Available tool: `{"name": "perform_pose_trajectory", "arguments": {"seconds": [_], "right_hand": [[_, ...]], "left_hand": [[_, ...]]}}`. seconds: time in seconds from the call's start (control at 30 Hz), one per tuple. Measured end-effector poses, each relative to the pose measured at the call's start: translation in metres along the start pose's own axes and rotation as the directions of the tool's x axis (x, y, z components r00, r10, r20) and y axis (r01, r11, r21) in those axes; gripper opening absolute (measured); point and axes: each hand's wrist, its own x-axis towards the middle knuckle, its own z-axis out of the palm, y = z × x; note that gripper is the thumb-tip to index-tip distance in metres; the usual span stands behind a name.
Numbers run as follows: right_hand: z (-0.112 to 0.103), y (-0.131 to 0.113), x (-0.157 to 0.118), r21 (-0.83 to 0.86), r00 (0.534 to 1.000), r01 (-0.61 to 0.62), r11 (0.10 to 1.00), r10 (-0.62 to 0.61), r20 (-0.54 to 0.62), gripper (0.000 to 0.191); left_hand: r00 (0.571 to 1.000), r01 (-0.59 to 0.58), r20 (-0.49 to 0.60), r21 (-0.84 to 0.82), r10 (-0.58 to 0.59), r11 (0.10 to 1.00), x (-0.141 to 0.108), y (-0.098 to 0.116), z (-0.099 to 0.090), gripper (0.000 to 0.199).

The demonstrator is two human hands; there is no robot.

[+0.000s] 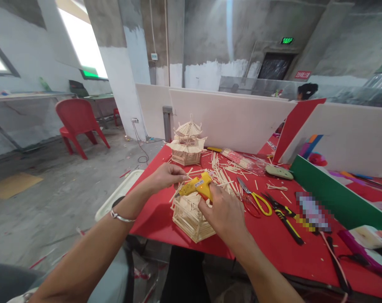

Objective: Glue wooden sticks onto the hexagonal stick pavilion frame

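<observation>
My right hand [224, 208] is wrapped round a yellow glue gun [195, 186], its nozzle pointing left and down. To the left of the gun, my left hand [168, 176] pinches a thin wooden stick [189, 171] between thumb and fingers. Beneath both hands stands a wooden-stick structure [191, 219] with several sides and slatted layers, near the front edge of the red table [156, 219]. The gun and my right hand hide part of its top. Behind it rises a finished-looking stick pagoda [188, 143] with tiered roofs.
Loose sticks [222, 174] and a plastic pack of sticks [238, 159] lie behind my right hand. Yellow-handled scissors [257, 201], pliers [285, 219] and a green oval case [279, 172] are to the right. A green board [336, 198] stands at the right; a cable runs near the front.
</observation>
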Motion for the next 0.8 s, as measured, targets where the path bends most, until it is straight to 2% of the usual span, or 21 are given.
{"name": "perform_pose_trajectory", "arguments": {"seconds": [0.27, 0.8], "right_hand": [[-0.0017, 0.0003, 0.0005, 0.004, 1.0, -0.007, 1.0, 0.007, 0.027, 0.035], [-0.0025, 0.0018, -0.0028, 0.017, 0.999, 0.014, 1.0, -0.014, 0.028, 0.037]], "left_hand": [[1.0, 0.01, 0.001, 0.024, -0.01, 1.0, 0.0027, -0.005, 0.0012, 0.036], [0.999, 0.005, 0.032, 0.01, -0.005, 1.0, 0.0062, 0.0007, 0.0063, 0.027]]}}
